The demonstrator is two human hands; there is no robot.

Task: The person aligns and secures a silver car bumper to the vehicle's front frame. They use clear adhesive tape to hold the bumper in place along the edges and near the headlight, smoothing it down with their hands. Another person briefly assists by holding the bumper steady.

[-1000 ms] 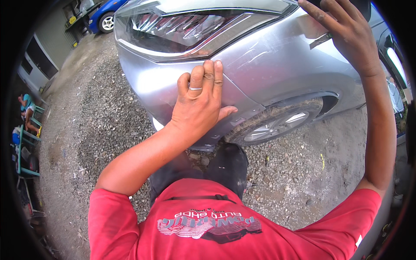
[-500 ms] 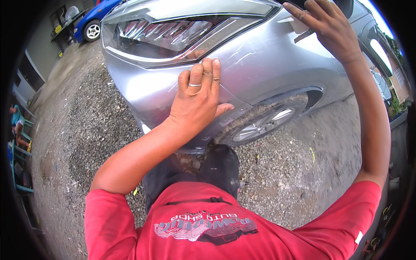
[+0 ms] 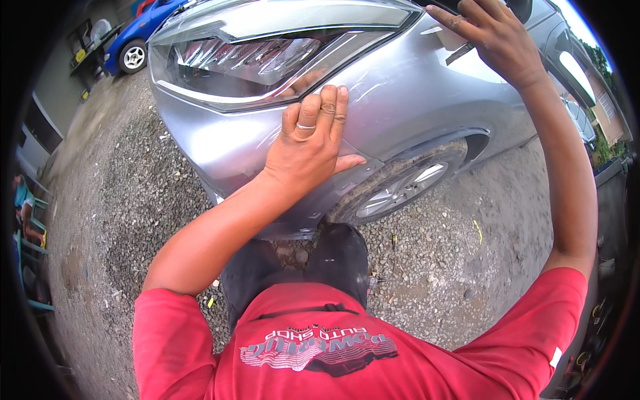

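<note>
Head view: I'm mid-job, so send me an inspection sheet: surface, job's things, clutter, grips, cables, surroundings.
Surface: loose grey gravel beside the car.
Job's things: silver car with headlight and front wheel; dirt on the tyre.
Clutter: yellow strip and small yellow piece on the ground.
Left grip: laid on the bodywork beside the headlight's lower edge.
Right grip: raised farther back, index finger extended; a narrow strip juts out beside it, whether held is unclear.
Cables: nothing seen.
Surroundings: blue car at upper left; seated person at left edge.

left grip [image 3: 308, 148]: on silver car [image 3: 383, 117] | headlight [image 3: 250, 60]: just above | right grip [image 3: 501, 43]: over fender [image 3: 433, 90]
</note>
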